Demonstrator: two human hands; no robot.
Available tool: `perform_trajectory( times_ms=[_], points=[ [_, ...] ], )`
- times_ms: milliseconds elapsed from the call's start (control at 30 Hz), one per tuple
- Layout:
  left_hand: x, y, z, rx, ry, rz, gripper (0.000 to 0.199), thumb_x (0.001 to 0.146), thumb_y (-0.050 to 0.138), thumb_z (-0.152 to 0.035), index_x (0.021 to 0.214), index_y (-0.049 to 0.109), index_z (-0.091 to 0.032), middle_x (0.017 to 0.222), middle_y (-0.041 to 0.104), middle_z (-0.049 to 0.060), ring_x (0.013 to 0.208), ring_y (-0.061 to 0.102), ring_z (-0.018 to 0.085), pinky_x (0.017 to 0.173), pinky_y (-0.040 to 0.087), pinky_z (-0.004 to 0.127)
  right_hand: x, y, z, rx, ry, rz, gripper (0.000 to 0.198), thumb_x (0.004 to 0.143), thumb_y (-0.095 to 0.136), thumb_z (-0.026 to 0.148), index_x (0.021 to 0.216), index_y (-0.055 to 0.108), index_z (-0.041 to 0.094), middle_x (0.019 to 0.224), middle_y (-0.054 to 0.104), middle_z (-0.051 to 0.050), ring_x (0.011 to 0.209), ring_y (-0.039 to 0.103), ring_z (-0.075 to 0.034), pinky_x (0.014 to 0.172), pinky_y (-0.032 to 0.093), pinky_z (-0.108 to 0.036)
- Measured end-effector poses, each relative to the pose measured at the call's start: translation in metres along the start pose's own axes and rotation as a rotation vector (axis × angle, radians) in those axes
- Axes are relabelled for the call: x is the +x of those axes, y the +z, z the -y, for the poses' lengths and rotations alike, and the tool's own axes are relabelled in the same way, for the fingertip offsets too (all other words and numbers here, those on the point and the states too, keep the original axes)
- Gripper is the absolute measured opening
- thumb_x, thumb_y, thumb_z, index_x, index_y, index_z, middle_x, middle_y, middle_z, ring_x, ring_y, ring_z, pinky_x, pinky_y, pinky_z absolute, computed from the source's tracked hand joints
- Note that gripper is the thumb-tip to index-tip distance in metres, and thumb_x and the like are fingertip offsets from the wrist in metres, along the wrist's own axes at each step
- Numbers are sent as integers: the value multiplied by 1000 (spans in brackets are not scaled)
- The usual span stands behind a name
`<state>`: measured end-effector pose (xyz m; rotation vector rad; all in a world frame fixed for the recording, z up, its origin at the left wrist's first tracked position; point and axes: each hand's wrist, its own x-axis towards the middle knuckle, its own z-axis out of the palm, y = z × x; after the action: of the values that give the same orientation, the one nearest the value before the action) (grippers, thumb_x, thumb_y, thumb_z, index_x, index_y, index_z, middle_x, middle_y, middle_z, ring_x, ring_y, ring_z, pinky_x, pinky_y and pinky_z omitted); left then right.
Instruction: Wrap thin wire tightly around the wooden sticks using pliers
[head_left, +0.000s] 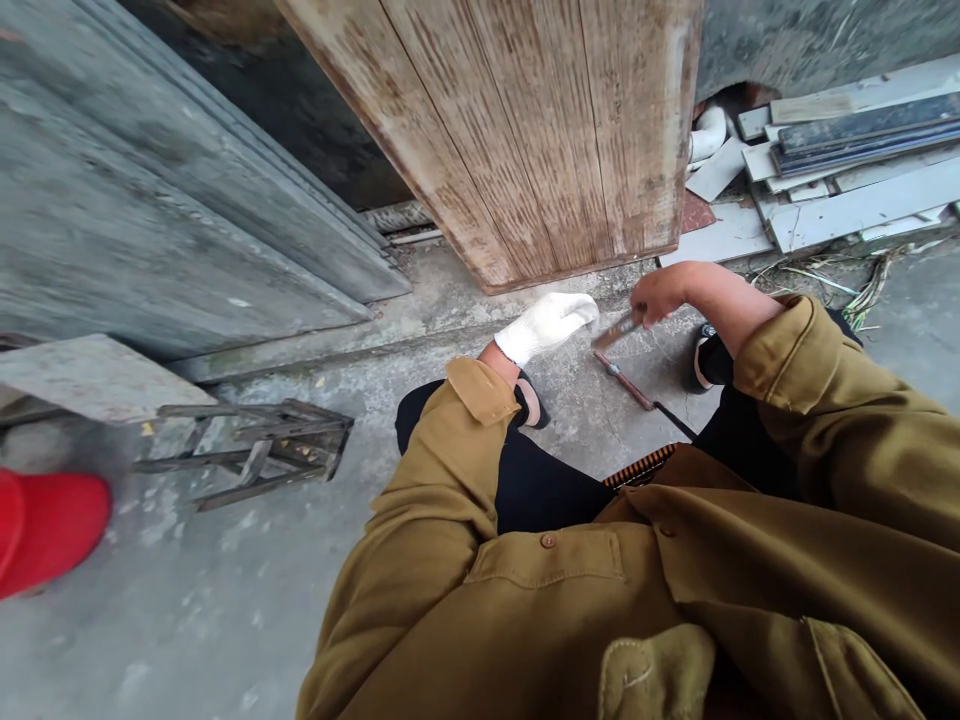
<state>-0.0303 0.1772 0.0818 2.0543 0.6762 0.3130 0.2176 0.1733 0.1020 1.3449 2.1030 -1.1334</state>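
My left hand (551, 325), in a white knitted glove, is held low over the concrete floor with its fingers curled together. Whatever those fingers hold, if anything, is hidden. Close by on the right, my bare right hand (661, 292) grips a short brown bar-shaped piece (619, 330), blurred, which points toward the glove. Just beneath it is a thin reddish-brown rod (628, 382) with a dark end running toward my legs. In front of both hands a weathered wooden door panel (540, 140) stands upright, its lower edge near the concrete step.
At the right, a pile of boards and tile strips (862, 165) lies against the wall beside a white pipe elbow (707, 133). Grey panels (187, 200) lean at the left. A small wooden stool (262, 450) lies on the floor, and a red rounded object (52, 525) is at the left edge.
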Motion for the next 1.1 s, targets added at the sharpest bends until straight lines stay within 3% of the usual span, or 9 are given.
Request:
perform_trajectory(
  times_ms=[100, 300, 367, 500, 633, 700, 767, 900, 1100],
  points=[
    [-2, -5, 8, 0, -38, -61, 34, 97, 52, -40, 80, 69, -16, 84, 74, 6, 76, 63, 16, 78, 53, 30, -1, 8, 18, 94, -131, 393, 16, 83, 81, 27, 88, 72, 15, 71, 63, 2, 69, 60, -15, 72, 46, -30],
    [-1, -5, 21, -87, -111, -101, 41, 99, 50, -46, 82, 70, -16, 82, 71, 5, 64, 54, 12, 64, 46, 27, -25, -10, 23, 356, -401, 428, 56, 75, 87, 65, 89, 67, 15, 78, 64, 1, 73, 58, -12, 70, 48, -26],
    [1, -3, 21, -113, -141, -116, 41, 99, 51, -47, 80, 69, -16, 76, 68, 4, 62, 52, 12, 62, 45, 27, -35, -18, 11, 473, -447, 249, 60, 72, 87, 70, 87, 66, 16, 77, 63, 1, 71, 57, -11, 68, 47, -25],
    [2, 4, 12, -235, -112, -3, 44, 102, 47, -50, 89, 72, -16, 64, 58, 1, 56, 47, 12, 58, 42, 26, -42, -28, -17, 840, -507, -444, 61, 74, 83, 73, 86, 62, 17, 77, 61, 0, 67, 54, -11, 64, 46, -25],
    [1, 8, -2, -156, -35, 123, 41, 101, 49, -46, 89, 74, -15, 77, 69, 6, 63, 55, 13, 65, 47, 27, -28, -31, -31, 543, 6, -780, 31, 97, 68, 48, 95, 65, 17, 82, 66, -7, 76, 61, -19, 72, 50, -33],
    [0, 7, -5, -88, 1, 125, 38, 101, 50, -43, 86, 72, -16, 84, 73, 7, 73, 61, 15, 75, 51, 29, -18, -25, -27, 184, 206, -666, 18, 93, 72, 35, 95, 70, 17, 84, 68, -10, 86, 65, -25, 79, 50, -37],
    [-1, 2, -3, -31, 24, 48, 37, 100, 50, -40, 82, 71, -16, 86, 74, 7, 80, 64, 16, 83, 51, 31, -10, -16, -18, -67, 225, -358, 11, 88, 76, 27, 90, 73, 17, 81, 68, -9, 87, 66, -25, 80, 48, -37],
    [-4, -10, 8, 41, -6, -113, 35, 98, 51, -40, 79, 67, -16, 82, 70, 5, 78, 63, 16, 80, 50, 31, -2, 5, 13, 25, -111, 330, 11, 87, 74, 26, 91, 71, 15, 71, 62, 1, 71, 60, -15, 70, 45, -29],
    [-5, -11, 17, -53, -107, -151, 33, 97, 50, -38, 80, 67, -15, 78, 67, 4, 64, 52, 11, 65, 45, 25, -11, 1, 32, 295, -467, 447, 46, 78, 86, 54, 93, 66, 15, 74, 61, 2, 71, 57, -13, 68, 43, -27]
  ],
)
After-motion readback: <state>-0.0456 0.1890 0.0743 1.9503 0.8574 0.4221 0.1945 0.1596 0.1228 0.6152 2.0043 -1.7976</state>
